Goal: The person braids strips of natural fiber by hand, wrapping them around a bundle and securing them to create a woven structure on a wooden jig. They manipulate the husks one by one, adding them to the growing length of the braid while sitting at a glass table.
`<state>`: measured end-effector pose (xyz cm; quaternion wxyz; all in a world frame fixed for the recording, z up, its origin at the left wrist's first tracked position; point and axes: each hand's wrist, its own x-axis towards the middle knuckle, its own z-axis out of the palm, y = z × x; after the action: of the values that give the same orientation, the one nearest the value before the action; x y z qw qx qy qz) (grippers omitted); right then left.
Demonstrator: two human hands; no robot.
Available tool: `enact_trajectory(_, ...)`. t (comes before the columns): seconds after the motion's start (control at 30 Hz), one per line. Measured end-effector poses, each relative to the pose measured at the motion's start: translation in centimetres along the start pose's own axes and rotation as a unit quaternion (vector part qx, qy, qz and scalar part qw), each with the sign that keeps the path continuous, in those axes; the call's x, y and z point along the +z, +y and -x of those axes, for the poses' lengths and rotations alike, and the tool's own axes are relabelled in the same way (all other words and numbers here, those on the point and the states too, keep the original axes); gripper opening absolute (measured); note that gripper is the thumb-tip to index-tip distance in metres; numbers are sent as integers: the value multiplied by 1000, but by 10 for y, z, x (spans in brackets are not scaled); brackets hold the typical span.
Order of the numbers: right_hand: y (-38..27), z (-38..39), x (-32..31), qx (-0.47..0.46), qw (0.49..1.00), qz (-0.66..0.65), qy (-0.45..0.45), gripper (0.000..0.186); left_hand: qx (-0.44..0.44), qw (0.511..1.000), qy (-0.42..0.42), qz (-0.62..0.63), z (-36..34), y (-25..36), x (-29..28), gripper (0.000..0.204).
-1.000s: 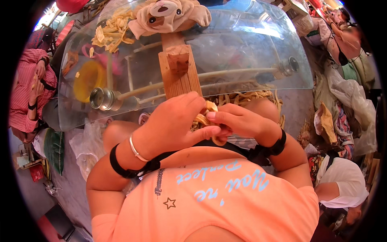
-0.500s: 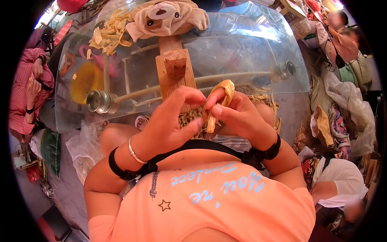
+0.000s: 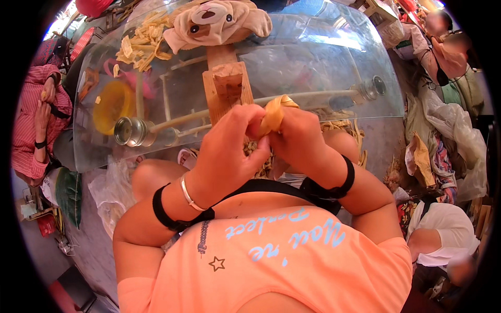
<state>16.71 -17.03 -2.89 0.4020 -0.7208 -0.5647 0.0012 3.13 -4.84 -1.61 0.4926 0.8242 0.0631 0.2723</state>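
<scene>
A flat, yellow dried-plant strip (image 3: pixel 272 119) is looped between my two hands, just above my lap. My right hand (image 3: pixel 305 143) is closed on it, fingers curled inward. My left hand (image 3: pixel 229 138) meets the strip from the other side, with thumb and fingertips pinched at its edge. The strip bends over at the top of my right fist, and its lower end is hidden by my fingers. Just beyond my hands stands a wooden block (image 3: pixel 228 86) on a wooden bar. Below them lies some braided, straw-coloured work (image 3: pixel 265 169), partly covered.
A glass tabletop (image 3: pixel 297 68) on metal-capped legs spreads ahead. A plush dog-face cover (image 3: pixel 216 23) and a pile of dried strips (image 3: pixel 141 44) lie on it. A yellow basin (image 3: pixel 113 107) shows through the glass. People sit at both sides; plastic bags (image 3: pixel 456 125) lie at right.
My right hand has turned and closed around the strip, whose hanging end is now hidden. My left hand has moved right, from apart to touching the strip.
</scene>
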Motion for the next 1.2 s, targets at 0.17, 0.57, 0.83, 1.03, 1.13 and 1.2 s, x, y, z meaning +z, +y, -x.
enact_trajectory(0.17,-8,-5,-9,195,938,-287,-1,13,11,998,1,54,-9,-12,-15,30)
enact_trajectory(0.57,-6,-19,-26,108,952,-166,-233,23,-59,963,-235,115,-15,-14,-53,36)
enact_trajectory(0.83,-18,-2,-27,146,936,-246,-207,28,-180,936,-278,121,8,-26,-81,27)
enact_trajectory(1.03,-29,5,-14,61,974,-162,-145,20,-71,971,-224,31,1,2,-63,37)
enact_trajectory(1.13,-34,1,-12,36,977,-166,-126,21,-156,960,-229,50,-3,9,-55,31)
enact_trajectory(1.2,-35,-1,-16,62,971,-172,-157,25,-181,951,-240,75,-4,10,-57,26)
